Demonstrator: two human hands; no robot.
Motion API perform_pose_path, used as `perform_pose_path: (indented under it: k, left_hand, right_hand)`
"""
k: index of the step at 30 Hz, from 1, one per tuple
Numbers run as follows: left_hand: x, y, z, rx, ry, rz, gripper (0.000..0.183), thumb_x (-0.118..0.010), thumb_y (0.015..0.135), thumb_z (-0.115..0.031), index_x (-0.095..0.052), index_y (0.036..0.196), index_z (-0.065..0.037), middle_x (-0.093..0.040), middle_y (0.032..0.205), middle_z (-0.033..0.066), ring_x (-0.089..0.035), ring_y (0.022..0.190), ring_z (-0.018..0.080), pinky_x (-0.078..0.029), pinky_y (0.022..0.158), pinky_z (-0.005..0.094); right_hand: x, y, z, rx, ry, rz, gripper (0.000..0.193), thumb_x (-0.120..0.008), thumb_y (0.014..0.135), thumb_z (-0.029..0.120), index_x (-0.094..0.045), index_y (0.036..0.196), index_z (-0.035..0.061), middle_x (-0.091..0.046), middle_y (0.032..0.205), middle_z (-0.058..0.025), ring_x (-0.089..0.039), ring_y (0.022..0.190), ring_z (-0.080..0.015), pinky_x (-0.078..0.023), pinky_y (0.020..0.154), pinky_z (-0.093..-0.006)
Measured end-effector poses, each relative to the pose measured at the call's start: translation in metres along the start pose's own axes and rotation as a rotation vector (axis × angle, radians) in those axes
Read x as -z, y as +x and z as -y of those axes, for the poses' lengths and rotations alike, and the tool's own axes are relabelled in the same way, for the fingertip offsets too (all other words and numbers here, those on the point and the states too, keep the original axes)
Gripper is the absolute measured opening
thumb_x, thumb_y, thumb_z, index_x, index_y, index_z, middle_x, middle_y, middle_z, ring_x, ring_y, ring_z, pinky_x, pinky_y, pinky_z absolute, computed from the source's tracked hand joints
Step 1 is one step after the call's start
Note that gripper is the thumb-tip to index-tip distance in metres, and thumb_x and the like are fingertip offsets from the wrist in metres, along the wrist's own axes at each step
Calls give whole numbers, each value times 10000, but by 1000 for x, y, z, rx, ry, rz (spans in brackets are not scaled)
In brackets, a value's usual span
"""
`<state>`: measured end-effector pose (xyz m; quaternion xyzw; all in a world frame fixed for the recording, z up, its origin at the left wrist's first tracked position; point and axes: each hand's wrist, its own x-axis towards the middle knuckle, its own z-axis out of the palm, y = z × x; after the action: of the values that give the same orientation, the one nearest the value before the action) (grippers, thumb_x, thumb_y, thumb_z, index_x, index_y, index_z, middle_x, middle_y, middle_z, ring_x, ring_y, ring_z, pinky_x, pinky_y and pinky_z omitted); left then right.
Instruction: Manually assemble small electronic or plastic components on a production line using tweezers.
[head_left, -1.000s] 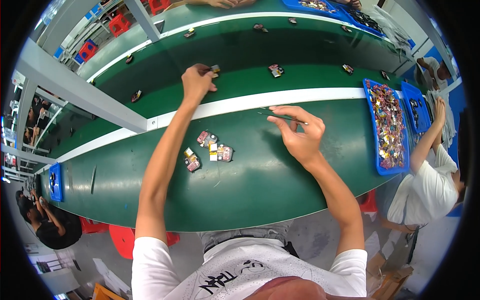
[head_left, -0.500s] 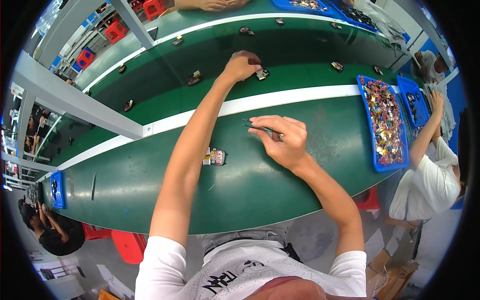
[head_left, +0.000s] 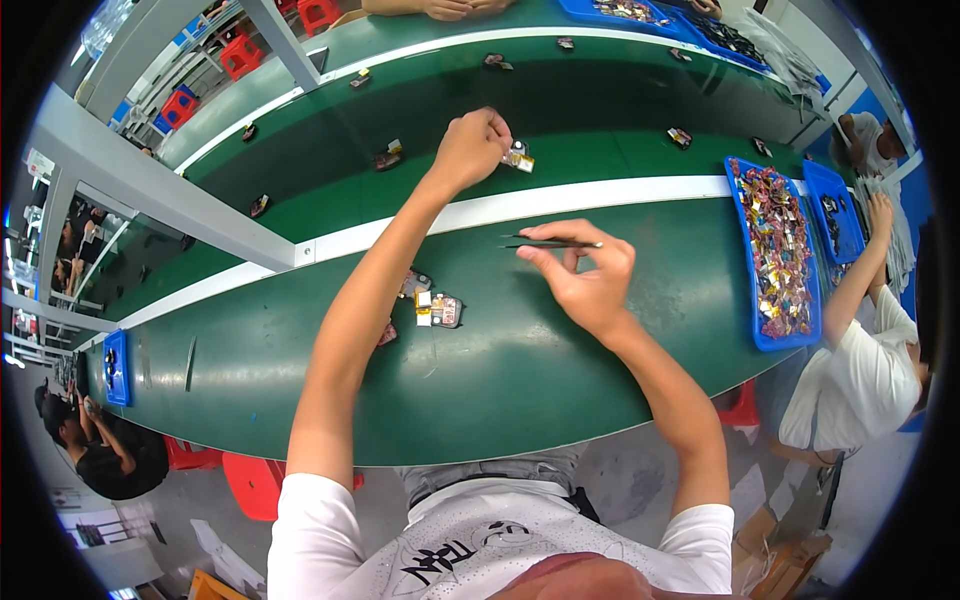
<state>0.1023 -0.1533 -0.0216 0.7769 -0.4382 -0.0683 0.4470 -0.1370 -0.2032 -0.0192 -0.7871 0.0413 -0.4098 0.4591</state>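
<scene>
Out over the green belt, my left hand has its fingertips pinched on the edge of a small electronic assembly, dark with a white and yellow piece. Nearer me, above the green worktable, my right hand grips dark tweezers whose tips point left and stand apart with nothing between them. On the table beside my left forearm lies a similar assembly with a white-yellow piece. Another assembly sits just behind it, and a reddish one is partly hidden by the forearm.
More assemblies lie spaced along the belt. A white rail divides belt from table. At right, a blue tray holds many small parts, near a co-worker's arm. A grey post rises at left; loose tweezers lie below it.
My left fingers have closed on the belt assembly, which is now tilted. The left forearm has shifted left, uncovering more assemblies on the table. My right hand has moved slightly right, and the tweezer tips are further apart.
</scene>
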Motion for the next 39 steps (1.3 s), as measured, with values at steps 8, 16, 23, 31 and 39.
perform_pose_path:
  k: [8,16,23,31,39]
  left_hand:
    - [31,-119,-64,33,-140,-27,166,-639,926,-38,-693,1044,65,-725,752,103,-594,522,94,-451,489,263]
    - [33,-142,-71,-13,-143,-39,130,-652,948,-5,-709,1043,63,-743,909,143,-706,744,129,-552,638,260]
    - [29,-143,-77,36,-180,2,131,-656,950,-1,-706,1052,64,-745,930,144,-726,783,146,-573,658,267]
    - [30,-145,-78,23,-197,3,139,-665,947,-3,-700,1062,68,-749,940,140,-733,791,163,-589,677,281]
    - [32,-145,-78,39,-176,12,135,-662,948,-5,-700,1058,65,-749,935,146,-727,781,161,-580,668,281]
  right_hand:
    - [13,10,5,-319,317,-71,129,-827,796,-36,-730,881,-26,-726,873,-29,-439,544,11,-325,501,-175]
    - [10,6,9,-282,184,34,120,-832,794,-14,-736,866,-22,-726,858,-36,-421,516,3,-304,486,-185]
    - [12,7,11,-236,139,53,130,-835,791,-6,-739,875,-24,-714,861,-26,-407,506,-2,-293,477,-192]
    - [14,9,12,-273,190,80,142,-830,784,-7,-725,875,-33,-682,837,-20,-402,514,-3,-288,482,-193]
    - [13,11,12,-292,238,100,143,-820,788,-12,-712,881,-24,-675,825,-13,-405,525,-2,-291,489,-190]
